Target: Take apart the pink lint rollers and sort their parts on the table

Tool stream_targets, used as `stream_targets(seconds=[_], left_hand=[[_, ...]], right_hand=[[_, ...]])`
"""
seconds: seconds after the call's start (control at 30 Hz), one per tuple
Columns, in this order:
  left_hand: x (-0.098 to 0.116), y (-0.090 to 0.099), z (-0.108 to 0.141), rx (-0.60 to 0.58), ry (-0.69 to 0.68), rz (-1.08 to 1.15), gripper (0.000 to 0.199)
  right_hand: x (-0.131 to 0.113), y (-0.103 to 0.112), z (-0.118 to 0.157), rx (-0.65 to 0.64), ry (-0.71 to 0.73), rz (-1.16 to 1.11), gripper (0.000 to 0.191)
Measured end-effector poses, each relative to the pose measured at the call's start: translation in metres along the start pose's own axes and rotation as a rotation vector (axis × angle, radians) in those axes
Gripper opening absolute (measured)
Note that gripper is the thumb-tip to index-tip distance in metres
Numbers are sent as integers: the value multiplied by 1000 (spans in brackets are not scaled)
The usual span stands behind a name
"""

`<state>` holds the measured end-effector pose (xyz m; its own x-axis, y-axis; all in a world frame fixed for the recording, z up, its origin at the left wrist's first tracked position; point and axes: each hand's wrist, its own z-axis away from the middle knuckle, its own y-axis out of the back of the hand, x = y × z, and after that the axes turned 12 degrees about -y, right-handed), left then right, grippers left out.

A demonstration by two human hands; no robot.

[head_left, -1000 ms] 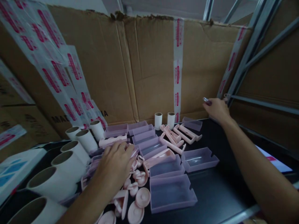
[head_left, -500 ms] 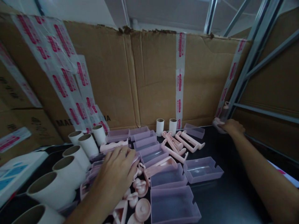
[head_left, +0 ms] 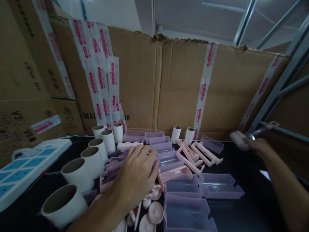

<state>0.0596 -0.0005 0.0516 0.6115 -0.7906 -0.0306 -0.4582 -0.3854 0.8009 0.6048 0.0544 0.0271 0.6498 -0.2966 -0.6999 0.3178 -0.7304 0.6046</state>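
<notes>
My left hand (head_left: 141, 166), a ring on one finger, lies over the pile of parts with its fingers curled down and together. Its fingertips are hidden, so what they grip does not show. Beside it are translucent purple plastic boxes (head_left: 180, 185), pink arm-like plastic parts (head_left: 190, 162) and small round pink pieces (head_left: 155, 212). Out at the far right, my right hand (head_left: 260, 146) is closed around a pink and clear plastic object (head_left: 238, 140) with a small loop at one end. Motion smears that object, so its kind is unclear.
White cardboard-like tubes (head_left: 78, 175) line the left side, and two more tubes (head_left: 176, 134) stand at the back. A white and blue power strip (head_left: 26, 170) lies far left. Cardboard (head_left: 135, 80) walls the back, and a metal rack (head_left: 270, 96) rises at right.
The camera view has turned left, shifting the scene rightward. In my right hand the pink and clear object has tipped from upright to slanting. My left hand stays over the pile.
</notes>
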Motion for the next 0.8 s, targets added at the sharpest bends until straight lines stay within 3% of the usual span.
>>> stream_targets(seconds=[0.07, 0.13, 0.23, 0.33, 0.4, 0.47, 0.53, 0.67, 0.73, 0.8], left_hand=[[3, 3, 0, 91, 50, 141, 18], [5, 6, -1, 173, 138, 345, 19], [9, 9, -3, 266, 332, 774, 42], [14, 10, -6, 314, 438, 1269, 67], [19, 10, -6, 310, 481, 1487, 71], [22, 9, -6, 358, 554, 1569, 64], [23, 8, -6, 450, 617, 1558, 59], [20, 9, -7, 539, 673, 1479, 58], [18, 10, -8, 581, 709, 1450, 52], [16, 11, -9, 637, 736, 1452, 48]], right_hand=[[-27, 15, 4, 47, -115, 28, 52], [-66, 28, 22, 1, -152, -50, 44], [-140, 39, 87, -370, -86, -429, 42], [-205, 37, 172, -795, 180, -442, 44], [-231, 29, 218, -944, 347, -388, 41], [-242, 19, 246, -925, 441, -354, 39], [-242, 11, 256, -882, 467, -333, 40], [-232, 3, 243, -855, 337, -434, 44], [-226, 2, 227, -723, 222, -629, 41], [-218, 2, 206, -509, 138, -868, 36]])
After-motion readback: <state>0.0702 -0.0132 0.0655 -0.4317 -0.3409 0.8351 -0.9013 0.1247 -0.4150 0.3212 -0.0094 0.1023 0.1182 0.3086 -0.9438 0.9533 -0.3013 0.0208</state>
